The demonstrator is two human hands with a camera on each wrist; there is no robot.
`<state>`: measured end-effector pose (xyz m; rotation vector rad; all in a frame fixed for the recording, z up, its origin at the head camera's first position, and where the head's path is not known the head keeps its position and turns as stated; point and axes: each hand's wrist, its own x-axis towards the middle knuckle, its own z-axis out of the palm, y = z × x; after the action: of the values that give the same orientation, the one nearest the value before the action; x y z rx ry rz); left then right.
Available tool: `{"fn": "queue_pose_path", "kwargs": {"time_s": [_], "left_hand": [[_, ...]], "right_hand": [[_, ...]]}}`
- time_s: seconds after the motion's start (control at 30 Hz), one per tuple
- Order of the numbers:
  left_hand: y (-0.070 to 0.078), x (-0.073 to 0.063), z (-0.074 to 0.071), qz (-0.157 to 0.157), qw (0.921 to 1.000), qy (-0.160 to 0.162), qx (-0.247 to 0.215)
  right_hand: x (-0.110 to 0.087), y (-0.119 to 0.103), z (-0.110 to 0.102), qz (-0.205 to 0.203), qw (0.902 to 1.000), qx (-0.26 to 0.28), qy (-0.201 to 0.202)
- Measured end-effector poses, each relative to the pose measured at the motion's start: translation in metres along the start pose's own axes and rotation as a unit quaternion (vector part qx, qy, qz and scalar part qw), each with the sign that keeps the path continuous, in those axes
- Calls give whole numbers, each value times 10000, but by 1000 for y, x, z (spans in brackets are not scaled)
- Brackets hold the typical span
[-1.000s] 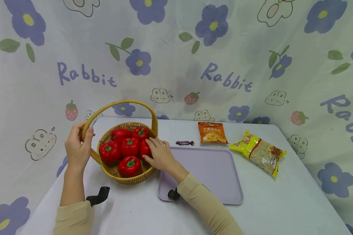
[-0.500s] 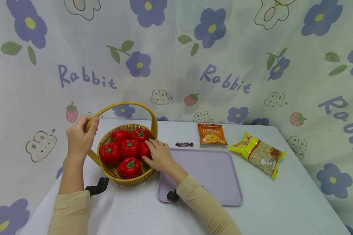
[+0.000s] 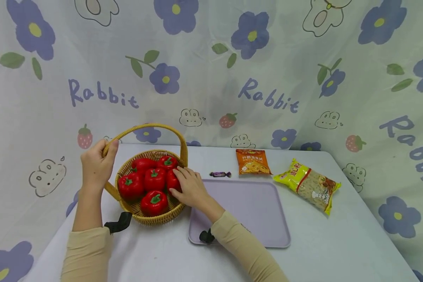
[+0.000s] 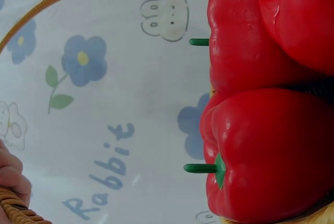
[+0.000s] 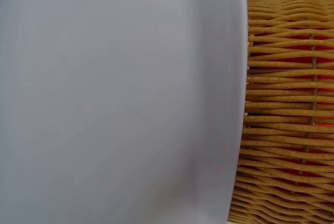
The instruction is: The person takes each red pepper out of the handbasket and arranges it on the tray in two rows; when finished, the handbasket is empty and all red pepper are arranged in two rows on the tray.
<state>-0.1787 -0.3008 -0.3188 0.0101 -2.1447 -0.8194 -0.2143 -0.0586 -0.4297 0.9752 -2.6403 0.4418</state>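
In the head view, a woven basket (image 3: 158,221) with a tall arched handle (image 3: 148,125) stands on the left of the table. It holds several glossy red bell peppers (image 3: 154,203) with green stems. My left hand (image 3: 98,166) grips the left side of the handle; in the left wrist view a few of its fingers (image 4: 11,174) curl round the wicker. Inside the basket's right side, my right hand (image 3: 192,188) lies over one bell pepper (image 3: 172,180), fingers on top and thumb at the near side, partly hiding it. The right wrist view does not show this hand.
A pale purple tray (image 3: 243,211) lies right beside the basket, under my right forearm. Behind it are a purple-wrapped candy (image 3: 220,174) and an orange snack packet (image 3: 253,161). A yellow-ended food bag (image 3: 308,186) lies to the right. Patterned cloth (image 3: 211,78) hangs behind the table.
My left hand has shifted a little higher along the basket handle since a second ago. The right hand has kept its place on the bell pepper, and the basket stands where it was.
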Motion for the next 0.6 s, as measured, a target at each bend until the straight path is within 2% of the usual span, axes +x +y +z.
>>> {"fn": "queue_pose_path", "kwargs": {"time_s": [0.3, 0.6], "left_hand": [[-1, -1, 3, 140, 9997, 216, 49], [1, -1, 1, 43, 9998, 141, 94]], "right_hand": [[-3, -2, -5, -190, 9993, 104, 309], [-3, -4, -15, -262, 9980, 297, 497]]}}
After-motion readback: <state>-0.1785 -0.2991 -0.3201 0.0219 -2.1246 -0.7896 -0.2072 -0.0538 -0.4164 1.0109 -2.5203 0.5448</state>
